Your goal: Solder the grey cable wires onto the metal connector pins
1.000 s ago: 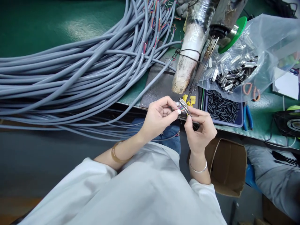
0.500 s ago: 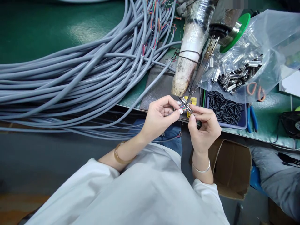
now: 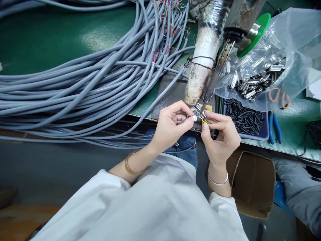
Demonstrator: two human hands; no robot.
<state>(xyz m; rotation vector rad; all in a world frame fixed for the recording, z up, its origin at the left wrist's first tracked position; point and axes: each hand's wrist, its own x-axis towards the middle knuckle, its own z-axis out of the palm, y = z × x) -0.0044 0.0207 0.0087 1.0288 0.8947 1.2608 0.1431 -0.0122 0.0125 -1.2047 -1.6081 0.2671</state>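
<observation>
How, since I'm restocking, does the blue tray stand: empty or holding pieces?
Holding pieces: black pieces spread across the blue tray; the plastic bag overlaps its far edge.

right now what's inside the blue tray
Small black pieces lie heaped in the blue tray; its floor is hidden, the plastic bag covers its far edge, the right hand its near-left corner.
</observation>
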